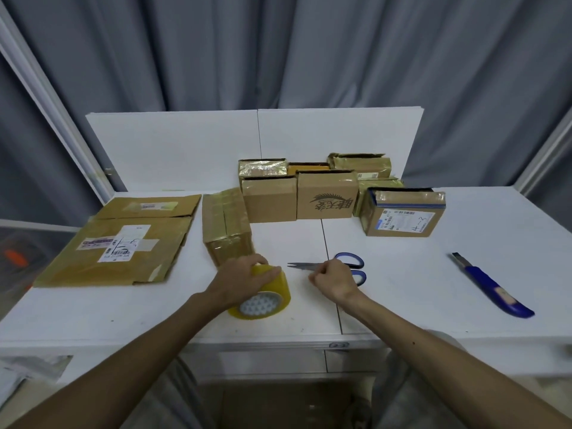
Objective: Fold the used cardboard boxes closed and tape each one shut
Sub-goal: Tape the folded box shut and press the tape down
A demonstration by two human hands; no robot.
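Status: task partly complete, judged from the layout.

1. Closed boxes. A group of cardboard boxes [326, 195] stands at the rear of the white surface [402, 274], some stacked on others. Their top flaps lie flat, and glossy tape bands show on several. The labelled box [402, 213] at the right of the group has its flaps down with tape across the top edge. These appear finished.
2. Box in hand. The long box [226, 226] lies on its side at centre-left, just beyond the left hand. Tape covers its upper face and near end. Whether every seam is sealed cannot be confirmed.
3. Work left. The flattened cardboard [123, 239] lies at the left, unfolded and not formed into boxes. It likely needs folding and taping.

Hands:
- The left hand [244, 277] curls its fingers over the tape roll [263, 297] and grips it. The roll rests on the surface near the front edge.
- The right hand [332, 278] has its fingers curled, directly over the scissors [349, 267]. It cannot be told whether it holds the scissors, a tape end, or nothing.

The utility knife [492, 286] lies well apart at the right, untouched.
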